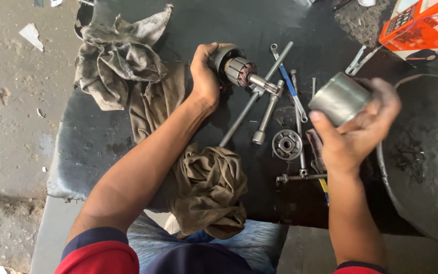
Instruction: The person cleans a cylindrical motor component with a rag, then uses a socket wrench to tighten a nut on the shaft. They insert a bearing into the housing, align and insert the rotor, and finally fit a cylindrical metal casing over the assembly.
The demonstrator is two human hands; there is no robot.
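At frame centre my left hand [205,76] grips the copper-wound steel motor armature [240,71] while my right hand [362,133] grasps the grey metal cylindrical housing [338,98] at right, so I judge the next move calls for lining up the two parts.

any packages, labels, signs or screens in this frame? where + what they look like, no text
Cardboard box: top right corner on the dark bench, past the right hand; rectangular, lying tilted, orange-red with white and black printed panels, partly cut off by the frame edge.
No signs or screens in view.
No labels readable as such on the tools or metal parts.

Orange box [422,25] and metal basin [427,157] run off-frame.
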